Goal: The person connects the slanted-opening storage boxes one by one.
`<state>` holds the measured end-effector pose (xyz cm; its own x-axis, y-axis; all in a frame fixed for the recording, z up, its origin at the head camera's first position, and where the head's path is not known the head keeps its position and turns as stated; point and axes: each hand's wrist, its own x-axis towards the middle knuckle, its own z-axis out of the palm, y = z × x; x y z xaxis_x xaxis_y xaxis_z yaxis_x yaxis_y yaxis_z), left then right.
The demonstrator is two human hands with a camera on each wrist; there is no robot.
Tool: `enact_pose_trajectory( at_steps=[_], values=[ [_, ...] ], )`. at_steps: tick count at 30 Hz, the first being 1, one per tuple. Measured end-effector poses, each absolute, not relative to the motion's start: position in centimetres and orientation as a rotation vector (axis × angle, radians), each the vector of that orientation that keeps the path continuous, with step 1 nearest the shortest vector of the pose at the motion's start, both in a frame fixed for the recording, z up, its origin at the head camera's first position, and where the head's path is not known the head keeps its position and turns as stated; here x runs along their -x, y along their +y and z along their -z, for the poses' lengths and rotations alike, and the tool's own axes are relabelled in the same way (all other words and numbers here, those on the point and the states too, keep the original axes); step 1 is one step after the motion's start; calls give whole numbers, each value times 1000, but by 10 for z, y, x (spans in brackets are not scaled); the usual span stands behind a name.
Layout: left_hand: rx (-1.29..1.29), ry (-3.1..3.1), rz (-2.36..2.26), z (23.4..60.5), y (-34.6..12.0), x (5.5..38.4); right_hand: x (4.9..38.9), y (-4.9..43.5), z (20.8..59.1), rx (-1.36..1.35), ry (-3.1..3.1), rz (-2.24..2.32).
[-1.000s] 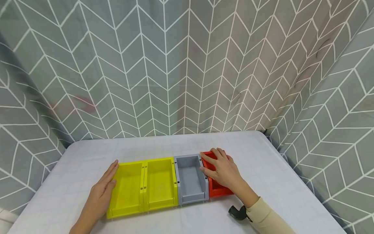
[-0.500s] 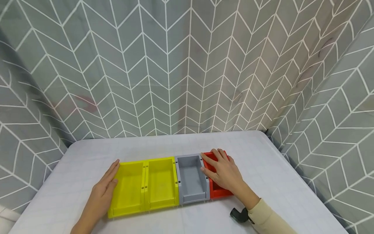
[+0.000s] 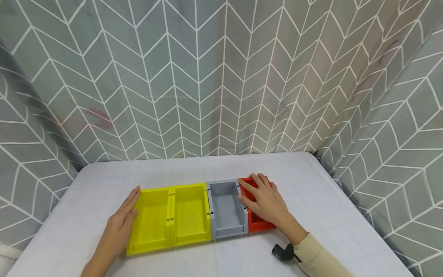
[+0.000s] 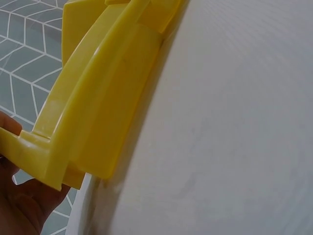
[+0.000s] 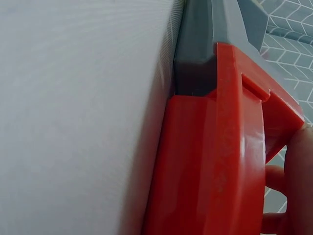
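In the head view, a row of open-front storage bins stands side by side on the white table. From left come a left yellow bin (image 3: 150,219), a second yellow bin (image 3: 190,215), a grey bin (image 3: 226,207) and a red bin (image 3: 257,227). My left hand (image 3: 117,231) lies with straight fingers against the left yellow bin's outer side. Over the red bin spreads my right hand (image 3: 266,202), thumb and index finger reaching the rim where it meets the grey bin. The wrist views show the yellow bin's wall (image 4: 112,103) and the red bin's wall (image 5: 195,166) close up.
A small black curved object (image 3: 283,252) lies on the table (image 3: 346,238) beside the right sleeve (image 3: 316,256). A grey curtain (image 3: 207,77) with white chevron lines hangs behind the table and along both sides.
The head view shifts slightly. Both hands keep their places at the two ends of the row, and the bins stay side by side.
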<state>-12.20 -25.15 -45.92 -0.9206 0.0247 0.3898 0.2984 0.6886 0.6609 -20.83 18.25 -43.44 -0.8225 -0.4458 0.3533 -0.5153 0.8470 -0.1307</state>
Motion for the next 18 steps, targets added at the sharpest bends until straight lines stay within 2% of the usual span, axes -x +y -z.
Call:
enact_pose_trajectory(
  at_steps=[18],
  values=[
    [248, -2555, 1084, 461, -251, 122, 206, 183, 435, -722, -2701, -334]
  ],
)
